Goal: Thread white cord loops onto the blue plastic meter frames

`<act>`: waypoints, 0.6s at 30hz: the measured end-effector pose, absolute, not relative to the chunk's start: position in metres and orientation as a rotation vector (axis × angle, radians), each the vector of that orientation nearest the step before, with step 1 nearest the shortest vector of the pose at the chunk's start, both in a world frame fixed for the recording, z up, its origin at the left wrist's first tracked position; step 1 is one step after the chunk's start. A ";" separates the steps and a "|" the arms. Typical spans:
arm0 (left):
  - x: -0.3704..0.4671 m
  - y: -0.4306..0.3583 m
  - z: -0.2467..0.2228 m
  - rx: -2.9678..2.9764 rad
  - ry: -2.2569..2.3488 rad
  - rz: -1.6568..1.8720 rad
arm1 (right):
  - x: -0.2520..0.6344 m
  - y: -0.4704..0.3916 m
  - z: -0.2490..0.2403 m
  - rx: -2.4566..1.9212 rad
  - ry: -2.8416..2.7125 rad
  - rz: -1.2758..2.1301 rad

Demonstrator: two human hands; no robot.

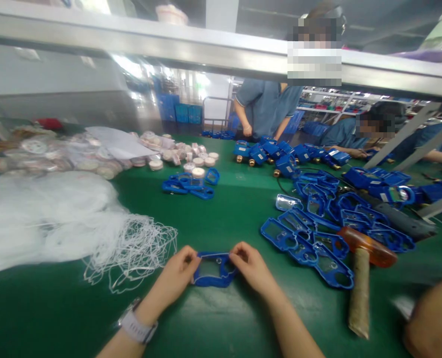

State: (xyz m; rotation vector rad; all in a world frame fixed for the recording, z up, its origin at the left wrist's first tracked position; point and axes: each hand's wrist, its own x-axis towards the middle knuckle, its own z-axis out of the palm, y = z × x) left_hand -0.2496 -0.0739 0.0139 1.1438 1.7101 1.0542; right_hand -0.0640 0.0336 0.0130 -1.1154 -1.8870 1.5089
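Between my two hands, close to me over the green table, is a blue plastic cover frame [214, 284] with a large window opening. A thin white cord seal [211, 256] runs along its edge. My left hand [181, 266] pinches the frame's left end, thumb and forefinger closed on it. At the other end my right hand [249, 263] has its fingertips closed on the upper right corner. Whether the fingertips grip the plastic or only the cord there is hard to see. A tangle of white cord rings [142, 248] lies left of my left hand.
Loose blue covers [280, 233] and an orange-headed mallet [361, 288] lie to the right. Blue meter-like units [288, 164] stand behind. White plastic bags [42, 214] and round white-lidded pieces [198, 172] are left. A metal shelf beam [206, 44] crosses above; co-workers sit and stand beyond.
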 end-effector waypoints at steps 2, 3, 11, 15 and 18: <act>-0.250 -0.073 0.011 1.114 1.690 1.077 | -0.065 0.031 0.014 -1.113 -1.854 1.621; -0.249 -0.072 0.010 1.104 1.683 1.086 | -0.065 0.030 0.015 -1.115 -1.835 1.673; -0.250 -0.069 0.003 1.013 1.626 1.161 | -0.065 0.024 0.014 -1.154 -1.666 1.828; -0.252 -0.068 0.000 0.991 1.626 1.183 | -0.066 0.023 0.011 -1.164 -1.598 1.849; -0.252 -0.067 -0.001 0.977 1.628 1.206 | -0.067 0.021 0.010 -1.160 -1.565 1.860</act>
